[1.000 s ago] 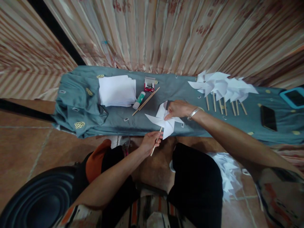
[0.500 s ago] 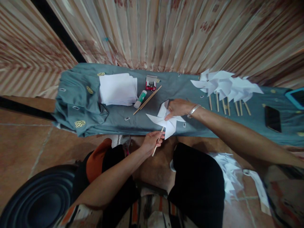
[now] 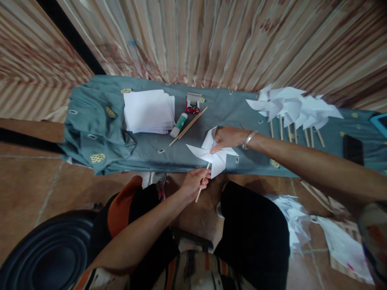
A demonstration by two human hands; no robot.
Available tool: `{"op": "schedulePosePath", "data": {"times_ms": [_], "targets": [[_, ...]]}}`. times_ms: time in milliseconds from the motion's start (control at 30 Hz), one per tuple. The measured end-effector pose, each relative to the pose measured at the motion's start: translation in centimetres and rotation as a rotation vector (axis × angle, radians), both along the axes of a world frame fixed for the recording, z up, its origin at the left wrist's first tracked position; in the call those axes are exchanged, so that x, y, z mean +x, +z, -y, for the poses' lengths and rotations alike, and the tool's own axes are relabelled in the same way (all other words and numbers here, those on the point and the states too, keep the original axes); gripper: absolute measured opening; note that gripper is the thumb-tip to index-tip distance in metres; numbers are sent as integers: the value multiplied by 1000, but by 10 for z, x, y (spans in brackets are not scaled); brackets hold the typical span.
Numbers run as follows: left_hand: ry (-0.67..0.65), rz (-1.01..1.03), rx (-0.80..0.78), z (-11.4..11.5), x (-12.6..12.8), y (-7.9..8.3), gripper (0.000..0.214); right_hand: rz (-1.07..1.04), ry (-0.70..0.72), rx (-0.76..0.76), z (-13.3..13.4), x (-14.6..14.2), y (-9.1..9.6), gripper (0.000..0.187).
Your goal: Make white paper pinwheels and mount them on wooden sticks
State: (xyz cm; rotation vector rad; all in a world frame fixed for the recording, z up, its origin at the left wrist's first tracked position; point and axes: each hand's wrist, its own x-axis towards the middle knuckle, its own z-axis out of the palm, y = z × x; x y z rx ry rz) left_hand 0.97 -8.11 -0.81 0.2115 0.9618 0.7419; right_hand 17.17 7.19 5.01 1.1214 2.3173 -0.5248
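Note:
A white paper pinwheel [image 3: 211, 155] lies at the near edge of a grey-green cloth-covered bench [image 3: 151, 147]. My right hand [image 3: 228, 138], with a silver bracelet at the wrist, presses its fingertips on the pinwheel's centre. My left hand [image 3: 193, 183] is closed around the thin wooden stick [image 3: 202, 186] that runs under the pinwheel, just off the bench edge.
On the cloth lie a stack of white paper squares [image 3: 148, 111], a glue stick [image 3: 178, 125], two loose wooden sticks [image 3: 189, 125], a small red box of pins [image 3: 192, 105], several finished pinwheels [image 3: 294, 108] and a dark phone [image 3: 353, 150]. Paper scraps [image 3: 292, 217] litter the floor.
The hands and pinwheel have kept their hold; only the view has shifted slightly, moving the bench and finished pinwheels a little to the right.

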Motion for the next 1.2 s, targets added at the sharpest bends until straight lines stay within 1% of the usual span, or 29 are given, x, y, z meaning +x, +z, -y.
{"op": "schedulePosePath", "data": {"times_ms": [167, 333, 433, 533, 667, 833, 1067, 1200], "targets": [[9, 39, -17, 1, 0, -1, 15, -18, 29, -39, 2, -1, 3, 50], [3, 71, -45, 2, 3, -2, 12, 8, 47, -75, 7, 4, 3, 54], [-3, 98, -48, 3, 6, -2, 17, 6, 56, -65, 10, 9, 1, 56], [-10, 107, -46, 2, 7, -1, 20, -13, 53, -71, 10, 11, -1, 59], [-16, 95, -67, 1, 7, 2, 17, -38, 38, -106, 6, 12, 2, 60], [-25, 84, -92, -1, 6, 5, 14, -37, 4, -111, 0, 14, 5, 55], [-28, 95, -120, -2, 7, 7, 14, -65, 12, -130, -3, 16, -2, 57], [-35, 102, -120, -2, 6, 7, 16, -56, -17, -157, -4, 15, -3, 56]]}}
